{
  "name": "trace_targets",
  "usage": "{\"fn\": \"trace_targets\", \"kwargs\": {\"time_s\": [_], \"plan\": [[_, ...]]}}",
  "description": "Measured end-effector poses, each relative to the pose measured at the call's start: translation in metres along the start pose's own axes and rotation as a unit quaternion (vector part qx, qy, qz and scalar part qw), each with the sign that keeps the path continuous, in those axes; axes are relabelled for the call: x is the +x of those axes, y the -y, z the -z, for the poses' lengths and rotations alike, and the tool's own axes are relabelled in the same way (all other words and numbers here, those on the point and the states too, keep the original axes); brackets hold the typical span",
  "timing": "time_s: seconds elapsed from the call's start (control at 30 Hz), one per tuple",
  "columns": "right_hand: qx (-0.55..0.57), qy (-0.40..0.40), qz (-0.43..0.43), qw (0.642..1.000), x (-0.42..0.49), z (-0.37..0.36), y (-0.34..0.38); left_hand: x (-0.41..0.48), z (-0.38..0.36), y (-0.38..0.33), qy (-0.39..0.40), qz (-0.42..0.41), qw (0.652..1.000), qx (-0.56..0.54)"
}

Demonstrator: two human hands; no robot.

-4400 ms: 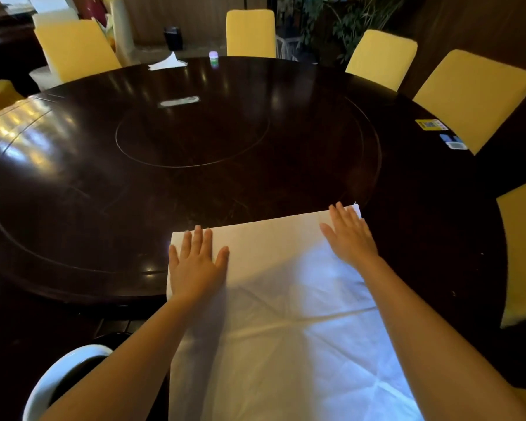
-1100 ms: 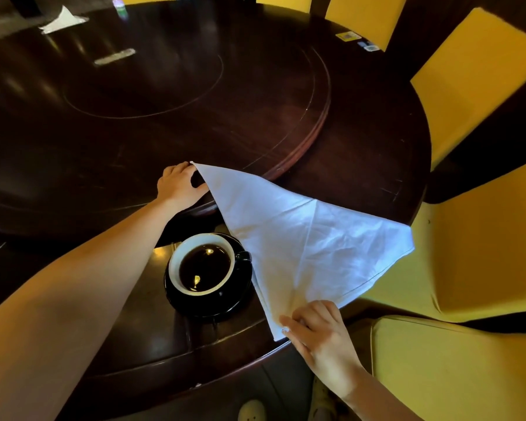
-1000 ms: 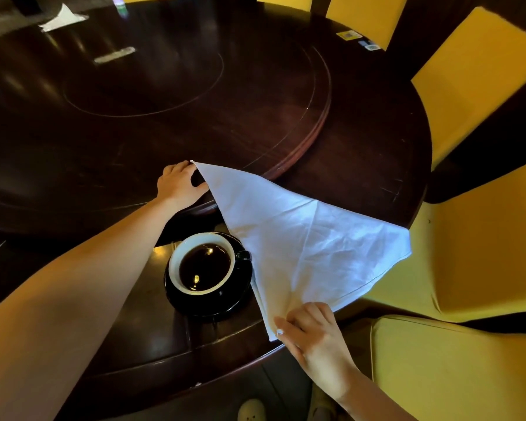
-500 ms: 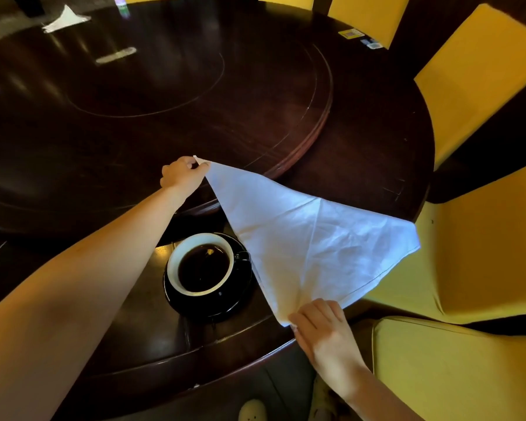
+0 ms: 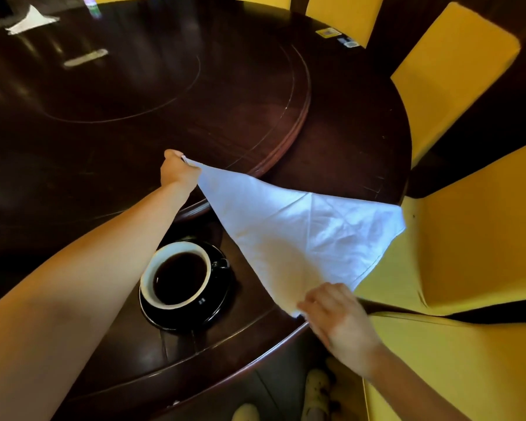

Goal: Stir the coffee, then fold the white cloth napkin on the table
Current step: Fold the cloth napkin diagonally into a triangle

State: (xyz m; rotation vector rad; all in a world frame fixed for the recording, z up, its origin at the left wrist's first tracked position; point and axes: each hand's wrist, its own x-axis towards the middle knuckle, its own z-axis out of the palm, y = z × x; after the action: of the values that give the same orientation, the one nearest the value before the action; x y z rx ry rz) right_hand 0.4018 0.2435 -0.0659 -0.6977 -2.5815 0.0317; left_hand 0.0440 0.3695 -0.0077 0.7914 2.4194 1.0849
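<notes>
So, upper-left clutter: a white paper scrap lies on the far side of the table, well apart from the work.
Left hand: centre-left, with the arm reaching past the cup. The fingers pinch the napkin's far corner above the rim of the raised turntable.
Coffee cup: lower centre, full of dark coffee, standing on a black saucer just left of the napkin's long edge. No spoon in view.
Napkin: centre to right, white and creased, in a triangle. It is stretched between both hands and looks lifted off the wood. The third corner hangs past the table edge, over a yellow chair.
Right hand: lower right, at the near table edge, fingers curled around the napkin's near corner.
Why held so: probably the two-corner tension keeps the long edge straight and the cloth clear of the coffee.
Stage: folding is part done. The next move likely needs the cloth laid flat on open wood.
Risk: the slack edge could sweep against the cup.
</notes>
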Motion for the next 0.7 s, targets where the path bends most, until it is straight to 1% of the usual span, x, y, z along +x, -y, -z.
{"fn": "trace_targets", "kwargs": {"time_s": [0.07,0.17,0.23,0.27,0.3,0.37,0.4,0.47,0.5,0.6,0.63,0.7], "plan": [[0.03,0.04,-0.019,0.999,-0.01,-0.013,0.012,0.003,0.0,-0.002,-0.007,-0.001,1.0,-0.018],[0.084,0.059,-0.108,0.989,-0.015,-0.022,0.018,0.0,0.001,-0.013,-0.025,0.009,0.999,-0.024],[0.137,0.073,-0.15,0.976,-0.012,-0.018,0.019,-0.012,0.009,-0.027,-0.04,0.011,0.999,-0.019],[0.162,0.084,-0.164,0.969,-0.011,-0.016,0.02,-0.025,0.015,-0.032,-0.043,0.001,0.998,-0.035],[0.183,0.096,-0.176,0.962,-0.01,-0.013,0.02,-0.043,0.021,-0.034,-0.042,-0.022,0.997,-0.055],[0.225,0.112,-0.196,0.948,-0.012,-0.008,0.018,-0.094,0.03,-0.023,-0.031,-0.101,0.992,-0.069],[0.244,0.111,-0.198,0.943,-0.013,-0.007,0.017,-0.127,0.031,-0.011,-0.015,-0.143,0.987,-0.065],[0.266,0.098,-0.197,0.939,-0.013,-0.004,0.015,-0.203,0.033,0.021,0.047,-0.23,0.97,-0.056],[0.269,0.087,-0.196,0.939,-0.013,-0.003,0.014,-0.236,0.029,0.038,0.075,-0.267,0.96,-0.039],[0.256,0.062,-0.199,0.944,-0.012,-0.006,0.014,-0.294,0.008,0.093,0.148,-0.317,0.935,0.067],[0.249,0.06,-0.2,0.946,-0.012,-0.008,0.015,-0.303,0.001,0.107,0.161,-0.33,0.924,0.106],[0.231,0.05,-0.199,0.951,-0.013,-0.01,0.017,-0.309,-0.006,0.12,0.167,-0.351,0.91,0.145]]}}
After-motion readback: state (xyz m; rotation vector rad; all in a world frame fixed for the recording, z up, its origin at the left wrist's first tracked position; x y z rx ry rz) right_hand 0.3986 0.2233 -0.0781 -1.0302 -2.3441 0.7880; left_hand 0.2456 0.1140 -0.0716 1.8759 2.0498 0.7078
